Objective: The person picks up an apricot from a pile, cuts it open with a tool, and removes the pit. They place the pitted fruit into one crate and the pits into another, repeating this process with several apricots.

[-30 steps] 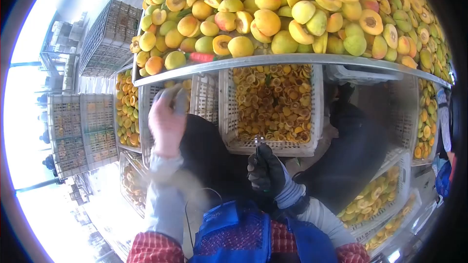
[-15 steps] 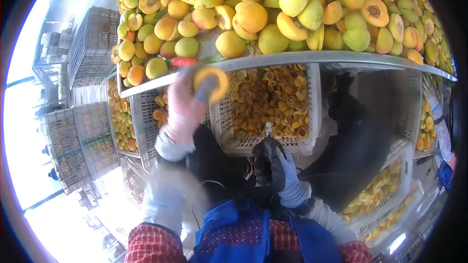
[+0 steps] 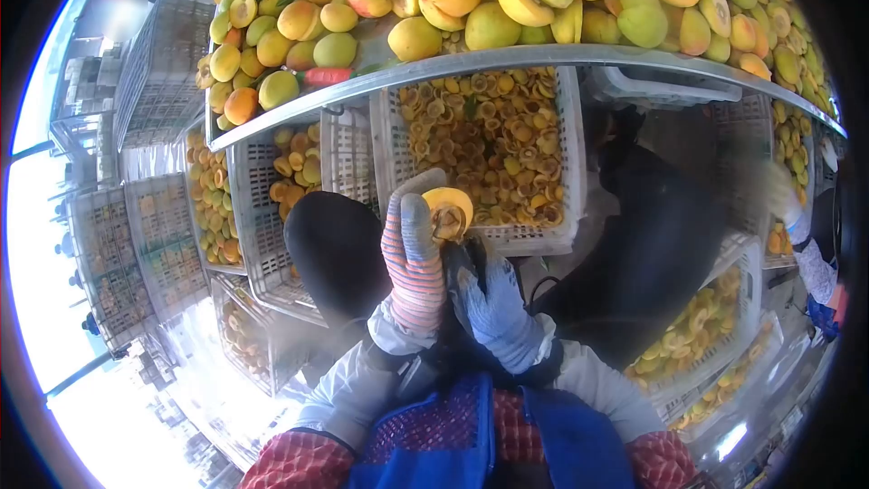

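Hands meet above the crate (image 3: 543, 240): left hand (image 3: 415, 258) grips a peach half (image 3: 448, 211), right hand (image 3: 493, 303) closed around something unseen.

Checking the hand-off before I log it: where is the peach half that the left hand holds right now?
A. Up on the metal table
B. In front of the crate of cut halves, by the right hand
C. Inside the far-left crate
B: the left hand holds the peach half in front of the white crate of cut halves, with the right hand close beside it.
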Available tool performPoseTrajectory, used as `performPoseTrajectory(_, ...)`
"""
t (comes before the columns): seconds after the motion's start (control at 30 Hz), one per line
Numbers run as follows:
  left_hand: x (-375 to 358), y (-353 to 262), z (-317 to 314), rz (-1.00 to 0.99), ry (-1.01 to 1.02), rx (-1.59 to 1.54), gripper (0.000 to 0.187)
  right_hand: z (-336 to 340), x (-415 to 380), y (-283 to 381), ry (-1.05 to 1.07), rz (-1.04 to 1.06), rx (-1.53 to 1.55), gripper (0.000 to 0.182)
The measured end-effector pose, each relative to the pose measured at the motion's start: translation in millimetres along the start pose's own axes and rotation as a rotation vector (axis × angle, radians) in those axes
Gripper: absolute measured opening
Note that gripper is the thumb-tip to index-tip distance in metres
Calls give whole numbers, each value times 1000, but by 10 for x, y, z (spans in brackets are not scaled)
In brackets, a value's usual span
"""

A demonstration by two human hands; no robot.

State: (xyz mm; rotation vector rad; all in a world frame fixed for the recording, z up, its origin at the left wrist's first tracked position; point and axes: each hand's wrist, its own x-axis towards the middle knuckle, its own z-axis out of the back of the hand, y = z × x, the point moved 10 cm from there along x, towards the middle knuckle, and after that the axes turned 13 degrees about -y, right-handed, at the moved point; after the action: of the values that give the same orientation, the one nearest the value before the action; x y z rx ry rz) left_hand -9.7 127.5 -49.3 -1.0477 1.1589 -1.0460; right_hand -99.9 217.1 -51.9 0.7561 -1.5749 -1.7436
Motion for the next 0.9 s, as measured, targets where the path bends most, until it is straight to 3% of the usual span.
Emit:
performPoseTrajectory(0.17,-80,-110,17,-222,25,120,35,-95,-255,-374,1,-94,84,45)
performPoseTrajectory(0.23,-108,-117,5,-225,42,152,33,-99,-310,-451,6,-126,151,44)
performPoseTrajectory(0.33,-143,-68,16,-184,50,160,33,-218,-546,-759,135,-733,449,41)
performPoseTrajectory(0.4,-150,10,27,-102,38,127,34,-218,-527,-639,280,-901,432,43)
performPoseTrajectory(0.47,-157,52,20,-63,64,101,35,-204,-499,-576,345,-846,384,45)
performPoseTrajectory(0.53,-174,59,33,-22,52,51,35,-161,-420,-476,323,-565,309,46)
performPoseTrajectory(0.63,-220,-39,13,10,6,-28,35,-70,-340,-294,191,-301,247,46)
performPoseTrajectory(0.73,-197,-111,1,-51,10,-3,35,-62,-307,-243,162,-296,269,45)
performPoseTrajectory(0.9,-179,-58,43,-182,43,127,34,-8,-272,-231,60,-91,162,46)
